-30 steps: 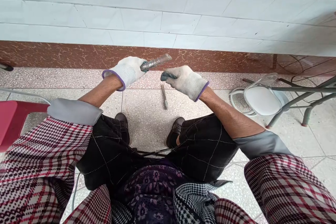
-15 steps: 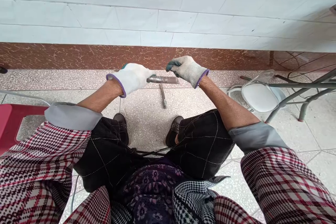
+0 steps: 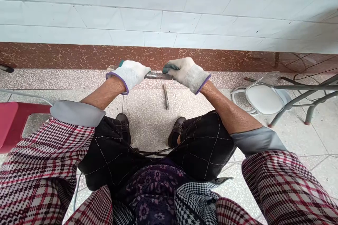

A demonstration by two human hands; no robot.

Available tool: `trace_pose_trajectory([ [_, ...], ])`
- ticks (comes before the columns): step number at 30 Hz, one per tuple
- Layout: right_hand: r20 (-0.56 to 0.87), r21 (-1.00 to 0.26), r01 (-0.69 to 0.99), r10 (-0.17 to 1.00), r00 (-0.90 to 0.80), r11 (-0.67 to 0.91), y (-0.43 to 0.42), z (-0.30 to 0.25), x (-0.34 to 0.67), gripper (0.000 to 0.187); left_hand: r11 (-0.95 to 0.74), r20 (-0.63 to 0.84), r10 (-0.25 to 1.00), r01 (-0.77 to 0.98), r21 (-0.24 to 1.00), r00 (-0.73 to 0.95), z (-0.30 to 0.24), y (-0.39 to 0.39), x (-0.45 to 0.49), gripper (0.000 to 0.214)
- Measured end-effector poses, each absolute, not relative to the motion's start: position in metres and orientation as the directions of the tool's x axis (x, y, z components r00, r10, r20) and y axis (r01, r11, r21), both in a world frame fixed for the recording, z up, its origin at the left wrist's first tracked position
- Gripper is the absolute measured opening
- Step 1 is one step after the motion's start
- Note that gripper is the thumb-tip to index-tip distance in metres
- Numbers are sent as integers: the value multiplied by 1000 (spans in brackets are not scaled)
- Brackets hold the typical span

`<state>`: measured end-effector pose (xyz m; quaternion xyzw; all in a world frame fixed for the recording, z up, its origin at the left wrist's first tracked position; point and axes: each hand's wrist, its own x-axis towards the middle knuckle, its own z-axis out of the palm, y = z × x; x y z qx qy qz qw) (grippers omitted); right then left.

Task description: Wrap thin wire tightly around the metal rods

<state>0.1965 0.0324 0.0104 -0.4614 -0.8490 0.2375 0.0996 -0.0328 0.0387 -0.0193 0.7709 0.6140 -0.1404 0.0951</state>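
Speckled stone floor (image 3: pixel 148 126) stretches beneath me, with my patterned scarf (image 3: pixel 196 200) and purple floral top (image 3: pixel 155 190) closest to view. Just past them my knees are parted in black checked trousers (image 3: pixel 105 154), and my dark shoes (image 3: pixel 175 132) stand flat, well apart. Off to my left I have a red stool (image 3: pixel 9 119), partly out of view. Beyond my shoes, a thin metallic rod (image 3: pixel 165 96) lies on the floor, its far end angled slightly left. Above and past that I hold a wire-wound rod (image 3: pixel 157 76) roughly level in front of me, between my gloved hands. My left hand (image 3: pixel 129 74) is wrapped round its left part, thumb and fingers pinching it. My right hand (image 3: pixel 186 74) is curled over its right end; I cannot tell how firmly those fingers grip. Over to my right, a white-seated chair (image 3: pixel 265 99) is near some grey metal legs (image 3: pixel 295 103). Farther off runs a reddish-brown, veined skirting (image 3: pixel 148 54), with white tiled wall (image 3: pixel 142 14) above it.
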Motion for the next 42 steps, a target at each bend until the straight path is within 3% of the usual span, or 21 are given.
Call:
trace_pose_trajectory([
  [5,-47,-591,699,848,-528,403,56,-3,207,23,-272,-351,900,962,13,259,-5,24,-16,37],
  [9,-104,-665,689,877,-469,289,54,-13,209,20,-227,-283,932,974,27,225,6,20,-19,36],
  [13,-182,-589,755,862,-472,289,35,-9,200,23,-178,-205,960,981,73,189,-1,29,-33,36],
  [17,-143,-492,741,797,-587,457,19,7,192,25,-179,-247,954,984,-19,169,-12,38,-41,40],
  [23,-49,-480,740,828,-558,471,30,19,197,27,-239,-314,925,970,-46,213,-19,36,-27,36],
  [29,-111,-620,722,876,-469,308,54,0,205,24,-261,-332,915,964,-48,231,1,22,-11,41],
  [33,-196,-656,727,886,-421,200,49,-14,203,25,-183,-227,959,982,-50,167,10,20,-21,44],
  [38,-175,-590,710,798,-577,384,29,-11,193,20,-155,-240,962,984,-88,130,2,28,-31,45],
  [42,-96,-560,703,809,-580,438,25,8,193,26,-208,-302,941,967,-149,156,-6,31,-23,46],
])
